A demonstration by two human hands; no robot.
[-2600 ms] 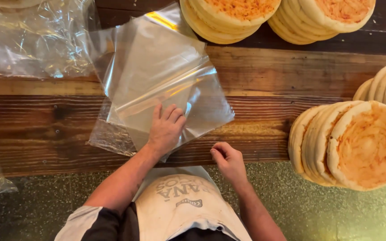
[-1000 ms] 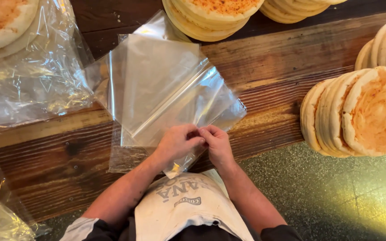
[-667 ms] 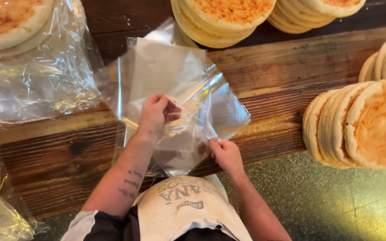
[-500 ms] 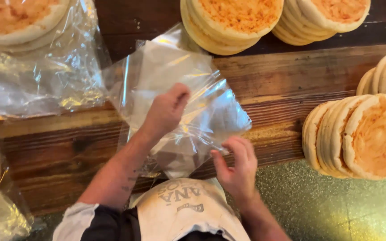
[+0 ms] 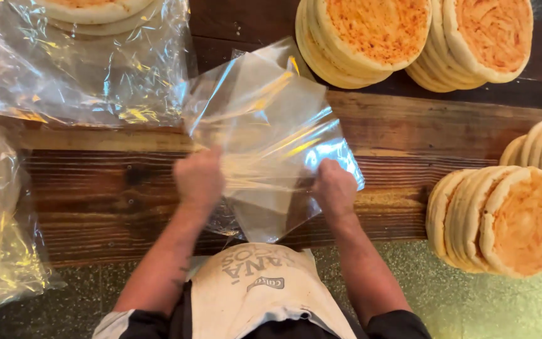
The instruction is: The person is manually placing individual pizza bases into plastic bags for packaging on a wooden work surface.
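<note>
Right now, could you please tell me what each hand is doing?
Left hand: closed on the clear plastic bag.
Right hand: closed on the same bag's other side.

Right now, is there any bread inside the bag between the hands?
No, the clear bag stretched between the left hand and right hand is empty.

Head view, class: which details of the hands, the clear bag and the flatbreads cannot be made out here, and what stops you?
- Left hand: motion-blurred, so its grip on the clear bag is unclear.
- Right hand: fingertips hidden under the film.
- Bag's opening: lost in glare and overlapping layers.
- Top flatbread stacks: cut off by the upper edge.
- Bagged flatbreads: cut off by the upper edge and veiled by shiny wrap.
</note>
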